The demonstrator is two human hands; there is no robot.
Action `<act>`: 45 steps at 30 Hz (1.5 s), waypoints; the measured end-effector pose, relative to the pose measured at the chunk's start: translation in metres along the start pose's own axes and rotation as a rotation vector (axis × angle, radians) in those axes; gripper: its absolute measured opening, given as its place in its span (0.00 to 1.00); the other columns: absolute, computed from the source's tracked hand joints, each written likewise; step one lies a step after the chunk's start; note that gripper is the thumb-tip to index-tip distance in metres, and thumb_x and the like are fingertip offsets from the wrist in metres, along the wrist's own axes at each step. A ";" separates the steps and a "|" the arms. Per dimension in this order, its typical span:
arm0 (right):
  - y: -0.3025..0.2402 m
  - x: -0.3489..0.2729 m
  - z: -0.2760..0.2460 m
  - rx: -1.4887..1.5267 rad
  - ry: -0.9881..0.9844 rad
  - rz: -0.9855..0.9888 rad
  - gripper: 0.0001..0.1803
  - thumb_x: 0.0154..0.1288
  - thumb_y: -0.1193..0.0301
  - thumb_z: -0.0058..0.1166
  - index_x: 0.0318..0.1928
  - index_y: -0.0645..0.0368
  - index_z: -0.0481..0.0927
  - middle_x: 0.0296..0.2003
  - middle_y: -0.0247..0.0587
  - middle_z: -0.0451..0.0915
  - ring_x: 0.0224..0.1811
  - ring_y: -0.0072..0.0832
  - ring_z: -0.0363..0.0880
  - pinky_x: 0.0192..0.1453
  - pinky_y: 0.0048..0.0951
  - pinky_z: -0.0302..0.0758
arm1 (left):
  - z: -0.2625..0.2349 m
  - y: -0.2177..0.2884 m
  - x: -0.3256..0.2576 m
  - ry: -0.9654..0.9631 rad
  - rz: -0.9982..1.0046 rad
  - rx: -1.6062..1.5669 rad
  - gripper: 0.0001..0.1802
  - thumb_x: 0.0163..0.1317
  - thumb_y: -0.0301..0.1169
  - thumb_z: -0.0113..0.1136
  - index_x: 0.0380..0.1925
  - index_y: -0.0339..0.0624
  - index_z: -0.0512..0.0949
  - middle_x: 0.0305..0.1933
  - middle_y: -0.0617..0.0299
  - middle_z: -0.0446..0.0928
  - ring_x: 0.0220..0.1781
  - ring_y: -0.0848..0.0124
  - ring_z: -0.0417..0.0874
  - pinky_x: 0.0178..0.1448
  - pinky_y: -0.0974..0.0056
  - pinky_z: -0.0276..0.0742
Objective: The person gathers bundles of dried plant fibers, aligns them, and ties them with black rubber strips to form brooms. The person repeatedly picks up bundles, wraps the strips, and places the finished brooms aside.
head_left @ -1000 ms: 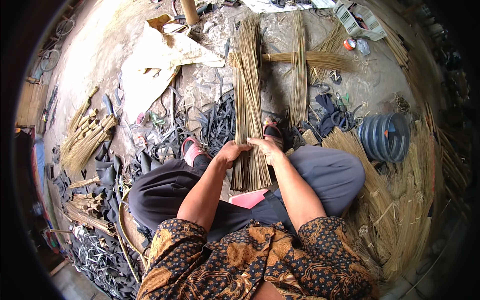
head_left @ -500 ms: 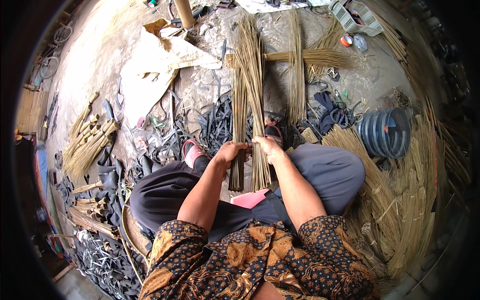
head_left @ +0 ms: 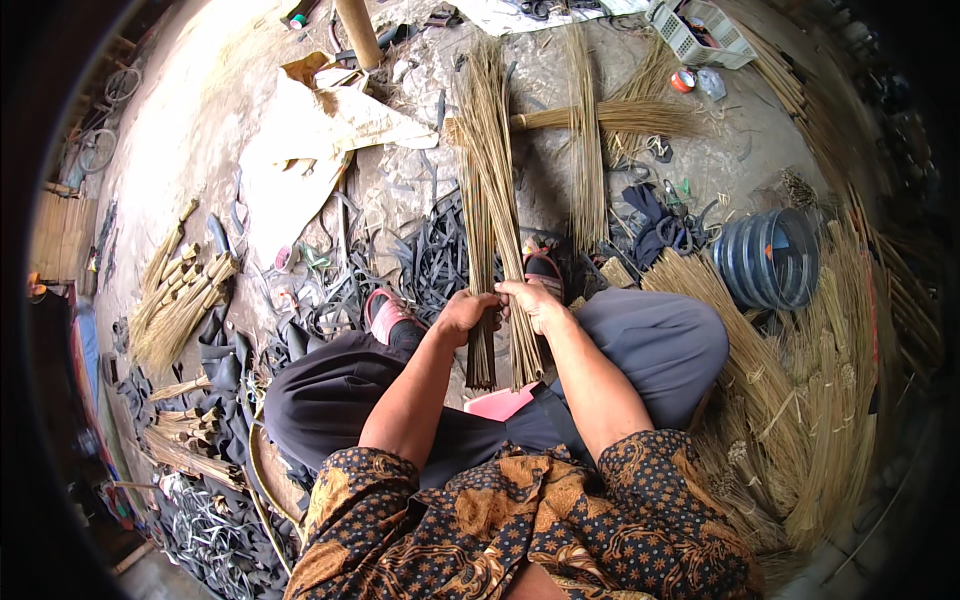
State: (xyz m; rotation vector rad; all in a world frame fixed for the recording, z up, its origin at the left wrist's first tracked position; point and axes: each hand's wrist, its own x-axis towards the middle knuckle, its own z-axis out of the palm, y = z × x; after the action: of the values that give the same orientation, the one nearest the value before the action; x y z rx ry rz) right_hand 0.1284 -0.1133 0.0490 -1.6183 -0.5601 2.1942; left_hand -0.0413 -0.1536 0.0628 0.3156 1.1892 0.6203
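Note:
My left hand point(head_left: 468, 312) is closed around a bundle of thin broom sticks point(head_left: 480, 250), gripping it near its thick, cut ends. A second stick bundle point(head_left: 511, 220) is held in my right hand point(head_left: 533, 303), just beside the first. The two hands meet between the bundles, thumbs close together. Both bundles point away from me, and their far parts overlap, the right one leaning across the left. Their lower ends stick out below my fists, over a pink pad point(head_left: 500, 402) between my legs.
Loose dark rubber strips point(head_left: 435, 250) lie beyond my feet. A bundle lies crosswise point(head_left: 640, 117) under an upright one point(head_left: 587, 150). On the right are a ribbed clear container point(head_left: 767, 262) and piled sticks point(head_left: 835, 400); on the left, tied bundles point(head_left: 185, 300) and a pale sack point(head_left: 300, 160).
Both hands still hold their bundles. The hands have come slightly closer together, and the bundles' far ends have shifted a little left and down in view.

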 end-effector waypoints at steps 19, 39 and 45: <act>-0.267 -0.117 -0.116 -0.742 0.801 -0.853 0.24 0.69 0.54 0.60 0.37 0.66 0.86 0.30 0.60 0.87 0.36 0.50 0.90 0.41 0.48 0.82 | -0.007 -0.007 0.004 0.131 0.143 0.078 0.11 0.71 0.34 0.63 0.32 0.46 0.73 0.22 0.67 0.70 0.18 0.71 0.74 0.24 0.62 0.75; -0.118 -0.083 -0.236 -1.126 0.897 -0.176 0.74 0.53 0.30 0.68 0.80 0.74 0.49 0.74 0.73 0.63 0.77 0.60 0.66 0.80 0.54 0.64 | 0.050 0.100 -0.110 -0.023 0.461 0.291 0.08 0.70 0.28 0.64 0.35 0.41 0.74 0.23 0.67 0.75 0.20 0.75 0.76 0.26 0.67 0.73; -0.238 -0.215 -0.095 -0.422 0.093 -0.866 0.65 0.67 0.34 0.62 0.83 0.66 0.44 0.76 0.64 0.64 0.77 0.48 0.68 0.76 0.50 0.70 | 0.094 0.100 -0.119 -0.318 0.377 0.391 0.08 0.68 0.28 0.66 0.41 0.41 0.76 0.25 0.68 0.75 0.22 0.78 0.77 0.28 0.69 0.78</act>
State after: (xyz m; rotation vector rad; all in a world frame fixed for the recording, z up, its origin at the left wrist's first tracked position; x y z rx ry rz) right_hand 0.2917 -0.0072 0.3212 -1.2676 -1.4422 1.4005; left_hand -0.0097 -0.1376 0.2412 0.9512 0.9412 0.6301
